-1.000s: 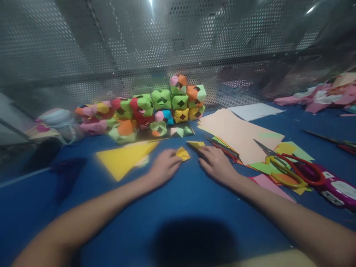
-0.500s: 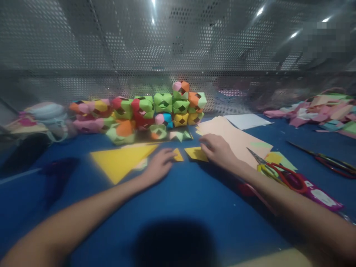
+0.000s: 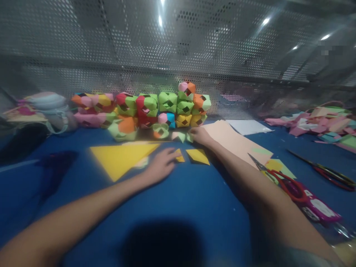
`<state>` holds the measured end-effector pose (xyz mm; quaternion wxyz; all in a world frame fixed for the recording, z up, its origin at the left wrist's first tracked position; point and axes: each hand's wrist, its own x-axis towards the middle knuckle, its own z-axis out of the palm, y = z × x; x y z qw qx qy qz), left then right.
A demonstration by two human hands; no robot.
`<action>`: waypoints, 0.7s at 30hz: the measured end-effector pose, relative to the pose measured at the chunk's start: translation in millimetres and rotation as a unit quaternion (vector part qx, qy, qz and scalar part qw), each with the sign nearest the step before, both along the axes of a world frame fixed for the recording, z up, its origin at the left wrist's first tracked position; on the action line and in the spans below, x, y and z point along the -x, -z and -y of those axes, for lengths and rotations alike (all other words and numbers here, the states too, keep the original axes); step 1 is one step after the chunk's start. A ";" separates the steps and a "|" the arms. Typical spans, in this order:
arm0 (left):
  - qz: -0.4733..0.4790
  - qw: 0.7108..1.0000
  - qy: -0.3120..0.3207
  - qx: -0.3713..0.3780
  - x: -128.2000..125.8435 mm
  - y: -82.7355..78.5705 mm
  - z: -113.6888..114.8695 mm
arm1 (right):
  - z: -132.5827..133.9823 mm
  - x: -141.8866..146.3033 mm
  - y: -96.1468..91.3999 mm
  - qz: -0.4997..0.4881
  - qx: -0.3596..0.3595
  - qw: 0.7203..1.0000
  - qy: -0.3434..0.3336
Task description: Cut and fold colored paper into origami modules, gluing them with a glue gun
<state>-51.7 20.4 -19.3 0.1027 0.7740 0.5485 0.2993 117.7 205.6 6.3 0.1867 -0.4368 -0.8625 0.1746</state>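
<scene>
My left hand [image 3: 162, 164] rests on the table with its fingers curled at a small folded yellow paper piece [image 3: 180, 156]. Just right of that lies a folded yellow paper parallelogram [image 3: 198, 156], with no hand on it. Farther back, my right hand [image 3: 200, 135] has its fingertips closed on a pale green folded paper piece [image 3: 190, 137], partly covered by the fingers. Beside it sits a white and green folded piece [image 3: 178, 136]. A large yellow paper triangle [image 3: 119, 157] lies left of my left hand.
Paper balls [image 3: 146, 105] stand stacked along the perforated metal panel [image 3: 155, 48]. Peach sheets [image 3: 230, 139], a white sheet [image 3: 248, 127], red-handled scissors [image 3: 287, 184], a purple packet [image 3: 319, 207] and dark scissors [image 3: 330, 172] lie right. Paper scraps [image 3: 325, 118] heap behind them.
My right hand has let go of the yellow parallelogram and moved back and left to the pale green folded piece. My left hand stays at the small yellow piece.
</scene>
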 end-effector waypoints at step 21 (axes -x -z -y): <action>0.046 0.998 -0.028 -0.025 -6.7 1.7 -4.7 | 61.4 -5.6 -31.5 0.019 -0.043 0.995 -0.086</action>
